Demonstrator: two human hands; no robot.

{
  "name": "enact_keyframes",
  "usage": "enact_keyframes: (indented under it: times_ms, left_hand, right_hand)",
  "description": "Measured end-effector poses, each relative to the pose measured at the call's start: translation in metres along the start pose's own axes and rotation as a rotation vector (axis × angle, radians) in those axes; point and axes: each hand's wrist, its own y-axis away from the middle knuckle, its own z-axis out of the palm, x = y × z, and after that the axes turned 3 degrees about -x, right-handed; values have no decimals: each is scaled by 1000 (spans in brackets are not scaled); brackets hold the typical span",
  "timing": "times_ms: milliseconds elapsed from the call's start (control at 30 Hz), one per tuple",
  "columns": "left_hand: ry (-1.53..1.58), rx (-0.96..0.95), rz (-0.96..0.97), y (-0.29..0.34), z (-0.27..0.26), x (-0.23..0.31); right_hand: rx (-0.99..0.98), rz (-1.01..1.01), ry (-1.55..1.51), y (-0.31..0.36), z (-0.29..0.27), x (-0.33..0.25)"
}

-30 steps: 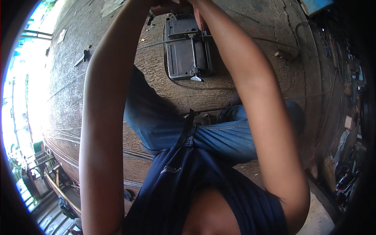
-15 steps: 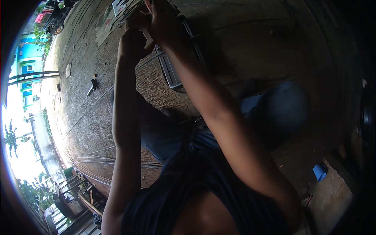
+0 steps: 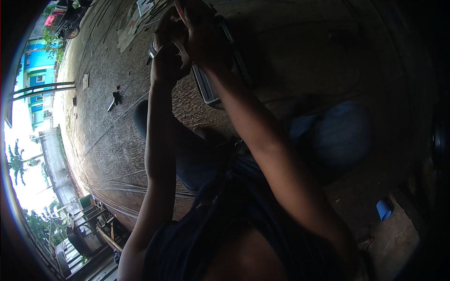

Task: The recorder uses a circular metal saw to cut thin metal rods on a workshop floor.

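Noted at 11 o'clock: left hand [image 3: 167, 65], with fingers bent and inner side largely concealed; cannot tell grip as released or clenched. Noted between 11 and 12 o'clock, overlapping left hand in view: right hand [image 3: 202, 47], mostly lost in shadow; likewise unable to determine grip. Found at upper edge, between 11 and 12 o'clock beside right hand: narrow reddish item [image 3: 180, 9], cut off by frame; cannot identify kind or confirm contact. Found just short of 12 o'clock, on rough floor [image 3: 126, 126]: dark case [image 3: 206, 89], partly covered by right hand and right forearm [image 3: 248, 112], with pale-lit edges and near corner exposed. Noted at 11 o'clock, next to left hand: bright metallic-looking piece [image 3: 152, 50], too small to identify. Observed between 9 and 10 o'clock on floor: small pale-and-dark object [image 3: 113, 101], of uncertain kind. Observed at 3 o'clock: denim-clad knee [image 3: 344, 133], blurred and dim. Observed at 4 o'clock: blue object [image 3: 384, 210]. Regarding markings: found at 11 o'clock, white printed sheet [image 3: 144, 6], cropped above and too small to read; found between 6 and 7 o'clock, faint light marking [image 3: 205, 203] on dark shirt [image 3: 225, 196], too dim to read.
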Motion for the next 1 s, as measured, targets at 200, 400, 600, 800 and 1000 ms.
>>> enact_keyframes:
  times_ms: [200,400,600,800,1000]
  left_hand:
    - [118,307,-264,3,66,46]
    - [285,538,-280,10,80,58]
    - [291,466,-292,13,71,40]
    - [35,413,-231,18,71,23]
    - [175,413,-266,22,70,27]
  right_hand:
    - [26,-17,-5,1,4,10]
    - [50,-53,-38,1,14,7]
    - [72,-77,-46,6,22,19]
    - [76,-99,-42,14,27,26]
    - [75,-120,-25,19,30,29]
